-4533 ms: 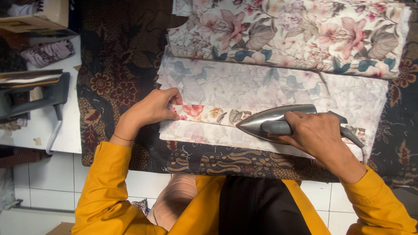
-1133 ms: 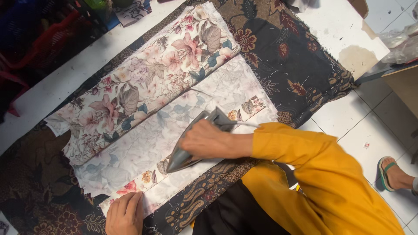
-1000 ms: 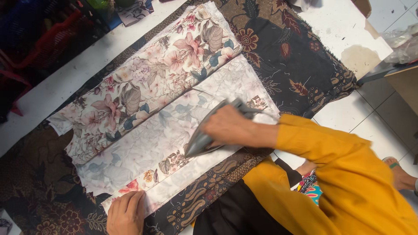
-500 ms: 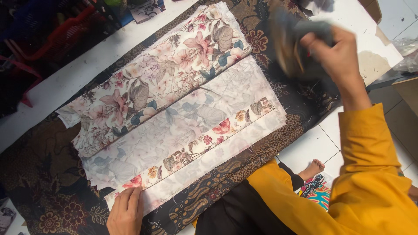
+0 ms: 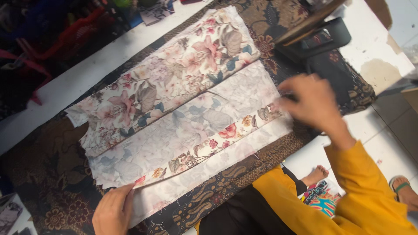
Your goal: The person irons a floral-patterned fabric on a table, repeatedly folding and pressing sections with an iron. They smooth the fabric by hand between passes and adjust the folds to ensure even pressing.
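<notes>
— Fingers first: what are they doing on each side?

— Those of the left hand [image 5: 114, 212] lie flat and close together, pressing down the near corner of the floral cloth [image 5: 183, 109]. Nothing is pinched between them that I can make out. The right hand [image 5: 314, 104] is blurred; its fingers are curved over the far end of the same cloth, at the folded hem strip [image 5: 209, 143], touching or just above it. Whether they grip the edge I cannot tell.

— Where does the cloth lie?

— Spread across a dark patterned mat [image 5: 56, 191] on the floor, running from the left hand's corner to the right hand's end. One half shows bright pink flowers; the other shows its paler side, with a narrow bright strip folded along it.

— And the iron?

— An iron [image 5: 318, 30] sits at the mat's far corner, past the right hand, not touched by it.

— Anything else?

— Yellow sleeves [image 5: 361, 191], and a bare foot [image 5: 315, 174] on white tiles [image 5: 383, 130] beside the mat's edge.
</notes>
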